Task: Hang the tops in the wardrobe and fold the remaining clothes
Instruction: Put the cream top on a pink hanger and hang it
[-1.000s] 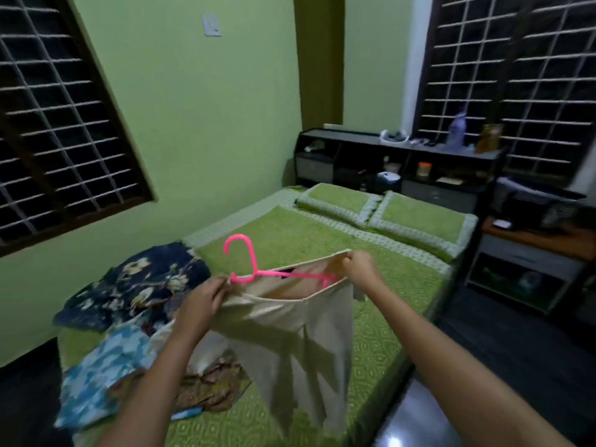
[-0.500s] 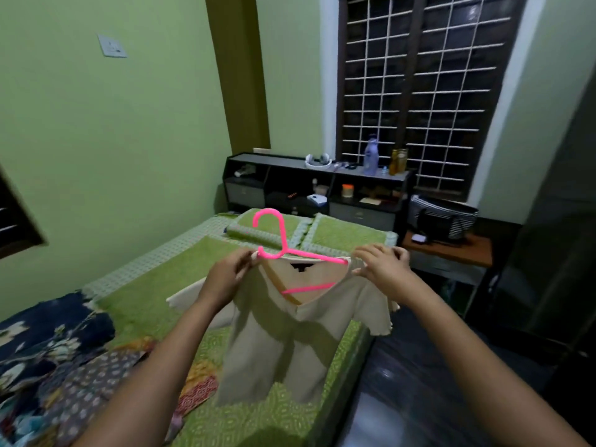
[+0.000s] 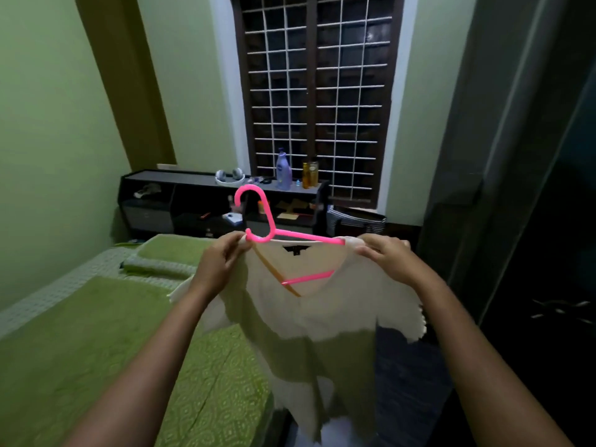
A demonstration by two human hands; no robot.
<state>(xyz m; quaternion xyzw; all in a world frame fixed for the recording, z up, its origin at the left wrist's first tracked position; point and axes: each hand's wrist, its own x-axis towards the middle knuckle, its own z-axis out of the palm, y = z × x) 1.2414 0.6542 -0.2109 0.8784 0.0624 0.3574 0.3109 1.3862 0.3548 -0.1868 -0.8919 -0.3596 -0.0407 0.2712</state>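
A cream short-sleeved top (image 3: 322, 321) hangs on a pink plastic hanger (image 3: 274, 235), held up in front of me above the bed's right edge. My left hand (image 3: 219, 262) pinches the top's left shoulder at the hanger's end. At the other shoulder, my right hand (image 3: 390, 256) grips the cloth over the hanger's right end. The hook points up and left. The dark wardrobe (image 3: 548, 253) fills the right side; its inside is too dark to make out.
The bed with a green cover (image 3: 96, 350) and two pillows (image 3: 167, 256) lies to the left. Behind it a black shelf headboard (image 3: 180, 201) carries bottles and headphones under a barred window (image 3: 316, 98). A striped bag (image 3: 354, 221) stands beside the headboard.
The view has swung right, away from the pile of clothes on the bed and toward the wardrobe. Both hands have carried the top on its hanger up and rightward.
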